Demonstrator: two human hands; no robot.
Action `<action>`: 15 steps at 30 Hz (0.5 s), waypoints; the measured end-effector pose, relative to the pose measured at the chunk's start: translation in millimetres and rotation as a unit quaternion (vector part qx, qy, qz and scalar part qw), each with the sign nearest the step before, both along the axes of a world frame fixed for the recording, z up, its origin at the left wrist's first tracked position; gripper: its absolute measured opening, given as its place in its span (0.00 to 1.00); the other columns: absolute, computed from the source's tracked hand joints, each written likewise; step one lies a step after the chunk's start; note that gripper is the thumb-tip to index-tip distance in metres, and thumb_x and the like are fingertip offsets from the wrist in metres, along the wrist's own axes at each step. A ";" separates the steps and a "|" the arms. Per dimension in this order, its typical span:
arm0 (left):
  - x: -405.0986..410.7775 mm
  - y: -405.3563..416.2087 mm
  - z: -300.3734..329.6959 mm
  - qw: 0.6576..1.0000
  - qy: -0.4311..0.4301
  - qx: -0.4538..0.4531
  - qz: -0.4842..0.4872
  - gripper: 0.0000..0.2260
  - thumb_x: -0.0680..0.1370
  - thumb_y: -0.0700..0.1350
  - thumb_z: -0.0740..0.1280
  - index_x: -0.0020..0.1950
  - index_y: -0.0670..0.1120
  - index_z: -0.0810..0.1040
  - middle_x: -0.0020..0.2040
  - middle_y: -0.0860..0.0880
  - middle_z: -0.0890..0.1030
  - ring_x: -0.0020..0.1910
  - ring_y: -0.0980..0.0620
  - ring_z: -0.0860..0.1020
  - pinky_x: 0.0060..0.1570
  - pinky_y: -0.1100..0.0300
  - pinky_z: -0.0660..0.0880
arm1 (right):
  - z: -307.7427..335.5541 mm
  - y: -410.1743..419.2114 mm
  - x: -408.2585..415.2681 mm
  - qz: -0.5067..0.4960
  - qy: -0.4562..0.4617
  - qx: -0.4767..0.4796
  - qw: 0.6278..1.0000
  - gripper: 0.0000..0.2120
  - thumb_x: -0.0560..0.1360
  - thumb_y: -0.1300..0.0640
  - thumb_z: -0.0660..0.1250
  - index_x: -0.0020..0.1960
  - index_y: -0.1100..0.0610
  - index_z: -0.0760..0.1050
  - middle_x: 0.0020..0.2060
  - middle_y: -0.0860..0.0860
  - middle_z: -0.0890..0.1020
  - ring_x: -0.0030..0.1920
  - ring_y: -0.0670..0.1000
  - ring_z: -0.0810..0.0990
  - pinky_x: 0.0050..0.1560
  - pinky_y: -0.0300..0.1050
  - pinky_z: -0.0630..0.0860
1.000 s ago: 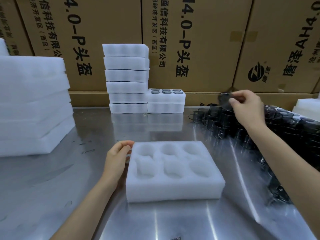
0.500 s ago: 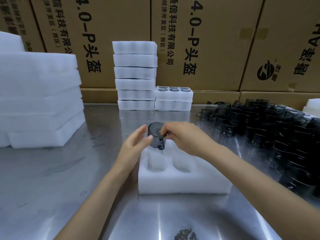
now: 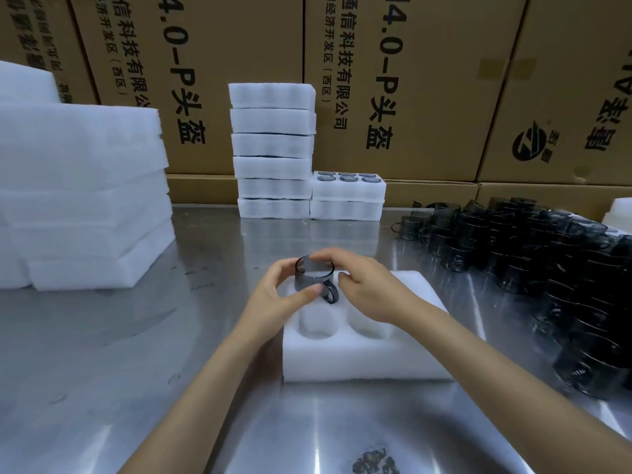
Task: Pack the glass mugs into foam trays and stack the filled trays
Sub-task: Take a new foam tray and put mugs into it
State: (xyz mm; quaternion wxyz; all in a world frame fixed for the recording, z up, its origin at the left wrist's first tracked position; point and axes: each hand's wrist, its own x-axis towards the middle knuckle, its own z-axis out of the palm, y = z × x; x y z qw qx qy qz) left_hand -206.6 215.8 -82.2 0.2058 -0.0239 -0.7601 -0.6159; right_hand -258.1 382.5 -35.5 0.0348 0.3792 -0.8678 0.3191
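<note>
A smoky grey glass mug [image 3: 309,278] is held upright over the back-left pocket of a white foam tray [image 3: 362,357] on the steel table. My left hand [image 3: 273,299] grips its left side, thumb across the front near the handle. My right hand [image 3: 369,289] holds the rim from the right, fingertips on the far edge. The tray's two near pockets show no mug; the pockets behind are hidden by my hands. A crowd of dark glass mugs [image 3: 533,265] stands at the right.
A stack of filled foam trays [image 3: 273,148] stands at the back with a shorter stack [image 3: 347,196] beside it, mugs showing on top. Large foam sheets [image 3: 82,200] are piled at the left. Cardboard boxes [image 3: 393,80] wall the back.
My right hand carried one mug from the pile at the right to the tray. My left hand left the tray's edge and took hold of the mug, which now sits lower.
</note>
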 end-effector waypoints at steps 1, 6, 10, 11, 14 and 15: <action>0.4 -1.1 -0.1 1.000 -0.007 -0.005 -0.005 0.16 0.72 0.44 0.73 0.58 0.54 0.75 0.57 0.59 0.78 0.54 0.75 0.72 0.54 0.75 0.69 | -1.0 0.5 1.7 0.000 -0.013 -0.014 1.000 0.26 0.75 0.66 0.53 0.67 0.45 0.69 0.65 0.44 0.75 0.67 0.47 0.70 0.66 0.47 0.68; 4.4 -2.9 2.8 0.997 0.006 -0.073 0.004 0.19 0.78 0.52 0.65 0.68 0.57 0.70 0.65 0.63 0.72 0.65 0.71 0.66 0.61 0.74 0.62 | -3.7 3.2 10.1 0.015 -0.021 0.000 1.000 0.27 0.77 0.63 0.52 0.75 0.45 0.60 0.74 0.39 0.61 0.74 0.39 0.56 0.74 0.41 0.54; 13.0 -4.8 6.7 0.977 0.070 -0.203 0.002 0.20 0.77 0.54 0.55 0.69 0.63 0.61 0.70 0.68 0.63 0.72 0.70 0.55 0.70 0.68 0.50 | -3.4 3.9 12.6 0.010 0.027 0.051 0.998 0.27 0.79 0.60 0.51 0.77 0.48 0.55 0.75 0.39 0.55 0.74 0.36 0.49 0.71 0.32 0.46; 13.4 -6.1 6.9 0.965 0.078 -0.250 0.004 0.20 0.77 0.55 0.53 0.70 0.63 0.59 0.71 0.68 0.60 0.72 0.70 0.52 0.71 0.68 0.47 | -4.0 3.7 12.9 0.009 0.042 0.068 0.997 0.27 0.79 0.60 0.51 0.77 0.49 0.54 0.76 0.40 0.54 0.74 0.37 0.48 0.71 0.32 0.46; 12.9 -8.7 6.7 0.949 0.058 -0.309 -0.001 0.23 0.73 0.63 0.49 0.69 0.65 0.58 0.70 0.71 0.57 0.70 0.74 0.48 0.67 0.75 0.40 | -8.3 2.3 11.8 0.006 0.064 0.125 0.990 0.27 0.79 0.57 0.50 0.78 0.50 0.52 0.76 0.41 0.52 0.74 0.37 0.47 0.71 0.33 0.45; 12.7 -9.0 6.0 0.950 0.047 -0.307 -0.005 0.24 0.71 0.65 0.49 0.68 0.67 0.58 0.69 0.72 0.57 0.70 0.76 0.48 0.66 0.76 0.40 | -9.8 1.7 11.1 0.007 0.061 0.138 0.989 0.27 0.80 0.57 0.50 0.78 0.50 0.52 0.77 0.42 0.51 0.75 0.38 0.47 0.71 0.33 0.45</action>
